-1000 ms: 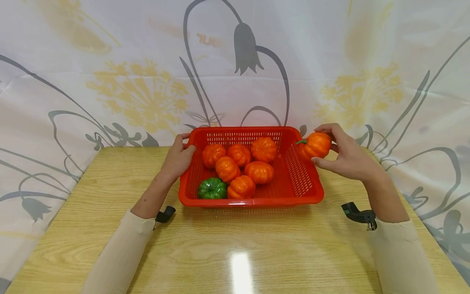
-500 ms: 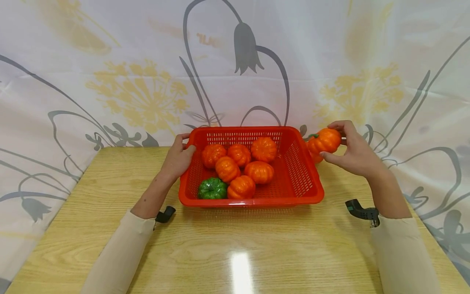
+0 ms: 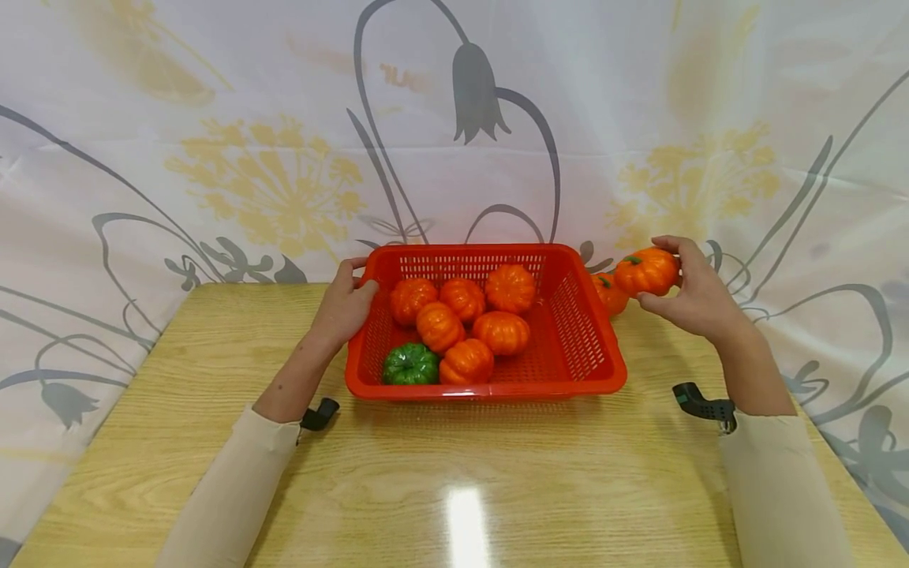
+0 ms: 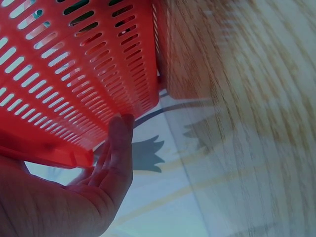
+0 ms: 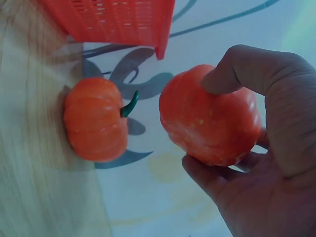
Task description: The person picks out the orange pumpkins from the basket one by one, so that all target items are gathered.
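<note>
A red plastic basket (image 3: 490, 390) stands on the table, holding several orange pumpkins (image 3: 503, 334) and one green pumpkin (image 3: 411, 364). At its left rim, my left hand (image 3: 346, 306) grips the edge; the left wrist view shows the fingers against the perforated outer wall. To the right of the basket, my right hand (image 3: 699, 301) holds an orange pumpkin (image 3: 646, 272) between thumb and fingers, raised above the table. Another orange pumpkin (image 5: 96, 120) with a green stem sits on the table beside the basket, partly covered by the held one in the head view.
The wood-grain table (image 3: 454, 457) extends in front of the basket and to both sides. Behind it hangs a pale cloth (image 3: 284, 118) with a grey and yellow flower print. Each wrist wears a black camera mount (image 3: 703, 406).
My right hand has carried its pumpkin rightward, away from the basket's right rim, uncovering more of the pumpkin on the table. My left hand and the basket have stayed in place.
</note>
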Demonstrator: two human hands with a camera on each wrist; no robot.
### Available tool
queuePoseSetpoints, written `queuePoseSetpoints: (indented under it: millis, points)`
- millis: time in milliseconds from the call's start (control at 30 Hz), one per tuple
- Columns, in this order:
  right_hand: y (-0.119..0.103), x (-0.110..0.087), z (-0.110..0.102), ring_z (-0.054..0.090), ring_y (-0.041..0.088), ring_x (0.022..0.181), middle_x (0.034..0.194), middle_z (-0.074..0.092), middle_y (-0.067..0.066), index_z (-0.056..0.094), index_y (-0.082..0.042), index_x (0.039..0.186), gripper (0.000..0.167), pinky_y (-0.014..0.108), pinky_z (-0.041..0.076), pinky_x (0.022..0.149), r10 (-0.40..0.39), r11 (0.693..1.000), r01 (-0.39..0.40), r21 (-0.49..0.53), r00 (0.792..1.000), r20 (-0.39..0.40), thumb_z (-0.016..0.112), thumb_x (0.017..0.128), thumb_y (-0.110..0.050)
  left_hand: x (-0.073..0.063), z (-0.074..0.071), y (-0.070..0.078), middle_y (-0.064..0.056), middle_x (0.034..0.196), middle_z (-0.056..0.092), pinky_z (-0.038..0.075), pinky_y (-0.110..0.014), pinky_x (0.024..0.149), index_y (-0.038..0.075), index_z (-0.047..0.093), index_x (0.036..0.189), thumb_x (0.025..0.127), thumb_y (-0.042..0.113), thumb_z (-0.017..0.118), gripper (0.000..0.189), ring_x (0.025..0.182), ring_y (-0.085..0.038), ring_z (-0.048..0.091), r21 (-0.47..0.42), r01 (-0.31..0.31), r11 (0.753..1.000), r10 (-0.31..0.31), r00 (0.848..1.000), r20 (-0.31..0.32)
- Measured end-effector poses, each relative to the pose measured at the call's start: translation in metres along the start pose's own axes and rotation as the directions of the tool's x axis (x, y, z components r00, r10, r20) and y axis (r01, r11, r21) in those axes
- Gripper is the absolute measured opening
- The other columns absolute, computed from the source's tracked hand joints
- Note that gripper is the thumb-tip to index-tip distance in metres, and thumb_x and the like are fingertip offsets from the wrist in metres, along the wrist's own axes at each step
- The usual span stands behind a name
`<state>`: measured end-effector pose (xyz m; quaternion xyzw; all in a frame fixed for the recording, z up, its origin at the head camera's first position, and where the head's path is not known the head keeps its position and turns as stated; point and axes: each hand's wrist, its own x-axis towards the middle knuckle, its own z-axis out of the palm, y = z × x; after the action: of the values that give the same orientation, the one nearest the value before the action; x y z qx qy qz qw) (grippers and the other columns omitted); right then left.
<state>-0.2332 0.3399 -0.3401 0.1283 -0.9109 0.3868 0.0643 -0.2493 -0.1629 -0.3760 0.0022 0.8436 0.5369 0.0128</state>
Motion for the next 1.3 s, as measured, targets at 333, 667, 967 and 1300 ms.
queuePoseSetpoints:
  millis: [333, 667, 967, 1300]
  points:
    - [0.023, 0.001, 0.001, 0.048, 0.029, 0.114, 0.152, 0.034, 0.030, 0.025, 0.006, 0.158, 0.078, 0.005, 0.045, 0.078, 0.055, 0.998, -0.053, 0.044, 0.998, -0.040, 0.070, 0.094, 0.001, 0.001, 0.000, -0.001, -0.023, 0.131, 0.059, 0.064, -0.042, 0.082, 0.010, 0.032, 0.162, 0.108, 0.024, 0.043, 0.057, 0.103, -0.038, 0.071, -0.005, -0.001, 1.000, 0.001, 1.000, 0.000]
    - [0.041, -0.002, 0.001, 0.043, 0.030, 0.117, 0.153, 0.032, 0.032, 0.024, 0.006, 0.158, 0.078, 0.004, 0.043, 0.078, 0.105, 0.993, -0.101, 0.052, 0.992, -0.074, 0.071, 0.096, -0.008, 0.000, 0.000, 0.000, -0.024, 0.132, 0.059, 0.064, -0.041, 0.083, 0.009, 0.032, 0.162, 0.108, 0.023, 0.042, 0.056, 0.105, -0.038, 0.071, 0.003, -0.006, 1.000, 0.006, 1.000, -0.005]
    - [0.053, -0.001, 0.003, 0.044, 0.039, 0.127, 0.154, 0.036, 0.031, 0.023, 0.005, 0.160, 0.083, 0.015, 0.043, 0.091, 0.164, 0.986, -0.163, 0.020, 0.981, -0.101, 0.073, 0.098, -0.015, -0.001, -0.001, 0.003, -0.025, 0.133, 0.058, 0.064, -0.042, 0.083, 0.009, 0.030, 0.162, 0.108, 0.023, 0.042, 0.057, 0.105, -0.039, 0.071, 0.000, 0.000, 1.000, 0.000, 1.000, 0.005]
    - [0.066, -0.001, 0.008, 0.040, 0.049, 0.138, 0.158, 0.030, 0.034, 0.018, 0.007, 0.160, 0.086, 0.038, 0.045, 0.104, 0.227, 0.973, -0.224, 0.049, 0.970, -0.084, 0.073, 0.097, -0.013, -0.001, 0.000, 0.002, -0.025, 0.135, 0.058, 0.063, -0.040, 0.084, 0.009, 0.031, 0.162, 0.108, 0.024, 0.041, 0.058, 0.106, -0.038, 0.070, -0.006, -0.001, 1.000, 0.001, 1.000, 0.006]
